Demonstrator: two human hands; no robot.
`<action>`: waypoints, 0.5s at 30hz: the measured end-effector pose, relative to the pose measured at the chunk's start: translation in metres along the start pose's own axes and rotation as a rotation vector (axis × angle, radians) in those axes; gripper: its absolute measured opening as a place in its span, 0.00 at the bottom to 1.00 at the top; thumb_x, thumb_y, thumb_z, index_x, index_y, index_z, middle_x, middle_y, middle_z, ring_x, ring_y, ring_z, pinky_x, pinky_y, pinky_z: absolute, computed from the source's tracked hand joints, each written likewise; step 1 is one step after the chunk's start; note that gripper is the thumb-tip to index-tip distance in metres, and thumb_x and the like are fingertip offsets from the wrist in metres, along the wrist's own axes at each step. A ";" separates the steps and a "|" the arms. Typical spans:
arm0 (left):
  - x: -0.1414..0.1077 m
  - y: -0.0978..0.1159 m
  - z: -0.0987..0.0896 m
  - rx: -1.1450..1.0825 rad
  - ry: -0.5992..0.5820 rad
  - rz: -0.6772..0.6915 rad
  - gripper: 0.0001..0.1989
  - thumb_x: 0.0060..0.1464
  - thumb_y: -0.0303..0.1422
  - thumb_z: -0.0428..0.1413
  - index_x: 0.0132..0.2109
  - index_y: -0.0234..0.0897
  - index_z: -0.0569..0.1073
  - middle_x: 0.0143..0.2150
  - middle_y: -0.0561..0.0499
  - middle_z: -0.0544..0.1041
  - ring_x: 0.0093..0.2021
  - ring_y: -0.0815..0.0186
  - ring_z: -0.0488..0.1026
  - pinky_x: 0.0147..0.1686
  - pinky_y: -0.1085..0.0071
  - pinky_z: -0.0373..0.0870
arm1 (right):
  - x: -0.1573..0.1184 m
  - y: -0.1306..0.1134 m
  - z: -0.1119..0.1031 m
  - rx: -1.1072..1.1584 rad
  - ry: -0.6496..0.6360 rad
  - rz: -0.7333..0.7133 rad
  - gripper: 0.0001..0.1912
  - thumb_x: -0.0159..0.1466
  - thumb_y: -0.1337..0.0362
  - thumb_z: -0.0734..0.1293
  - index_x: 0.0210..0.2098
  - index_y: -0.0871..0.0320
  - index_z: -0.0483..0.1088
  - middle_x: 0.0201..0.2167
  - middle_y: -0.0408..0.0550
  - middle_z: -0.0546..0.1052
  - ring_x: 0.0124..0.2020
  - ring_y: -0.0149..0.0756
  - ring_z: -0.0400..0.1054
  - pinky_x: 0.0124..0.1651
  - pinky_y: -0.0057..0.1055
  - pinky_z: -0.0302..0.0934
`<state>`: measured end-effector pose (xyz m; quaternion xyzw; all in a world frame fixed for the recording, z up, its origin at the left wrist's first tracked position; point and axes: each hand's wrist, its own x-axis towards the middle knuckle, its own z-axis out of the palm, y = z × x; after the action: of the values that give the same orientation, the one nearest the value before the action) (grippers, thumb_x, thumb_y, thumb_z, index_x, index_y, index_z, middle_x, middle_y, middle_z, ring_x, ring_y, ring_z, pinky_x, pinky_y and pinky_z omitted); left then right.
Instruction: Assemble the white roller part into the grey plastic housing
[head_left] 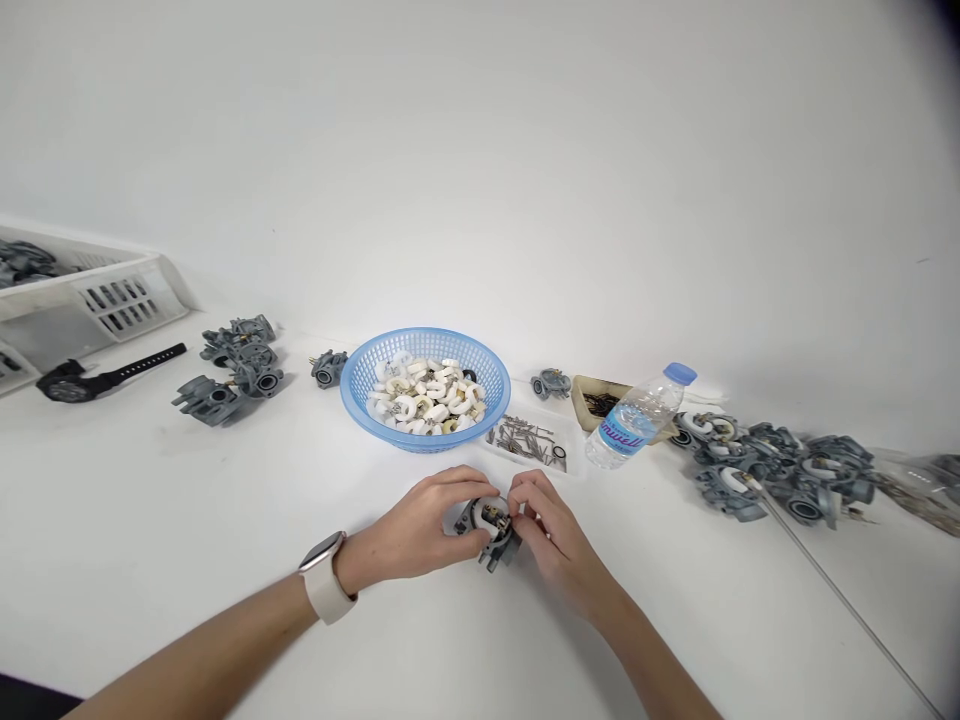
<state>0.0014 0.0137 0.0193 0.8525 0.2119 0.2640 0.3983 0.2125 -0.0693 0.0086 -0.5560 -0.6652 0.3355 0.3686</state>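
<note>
Grey metal carburetor body (507,553) sat mid-desk (420,650), the left hand (412,525) gripping its sides, apparently for steadiness, while the right hand's (559,545) fingertips closed at its rim; anything pinched was hidden.

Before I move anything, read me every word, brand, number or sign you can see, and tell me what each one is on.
"well": the end of the large purple word on the bottle's label; its first letters are unclear.
Small print above that word: too small to read.
Black watch face: too blurred to read.
I can make out no other text.
</note>
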 end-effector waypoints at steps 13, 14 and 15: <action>-0.002 -0.001 0.000 0.006 -0.006 -0.013 0.18 0.59 0.28 0.62 0.56 0.42 0.76 0.56 0.49 0.77 0.56 0.58 0.75 0.58 0.65 0.71 | 0.001 0.003 -0.002 0.097 0.029 0.049 0.10 0.72 0.65 0.59 0.34 0.53 0.66 0.41 0.45 0.64 0.36 0.38 0.62 0.36 0.34 0.56; -0.002 -0.001 0.000 0.009 -0.005 -0.016 0.19 0.59 0.28 0.62 0.56 0.42 0.76 0.56 0.49 0.77 0.56 0.58 0.75 0.58 0.64 0.71 | 0.001 0.004 -0.002 0.098 0.030 0.049 0.10 0.72 0.64 0.59 0.34 0.53 0.66 0.41 0.45 0.64 0.36 0.38 0.62 0.36 0.34 0.56; -0.002 -0.001 0.000 0.012 -0.006 -0.017 0.19 0.59 0.28 0.62 0.57 0.42 0.76 0.56 0.49 0.77 0.56 0.58 0.75 0.58 0.64 0.71 | 0.001 0.004 -0.002 0.099 0.031 0.049 0.10 0.72 0.64 0.59 0.34 0.53 0.67 0.41 0.46 0.64 0.36 0.38 0.62 0.36 0.34 0.56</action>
<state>-0.0008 0.0131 0.0179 0.8539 0.2193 0.2568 0.3959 0.2158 -0.0674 0.0059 -0.5582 -0.6281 0.3683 0.3978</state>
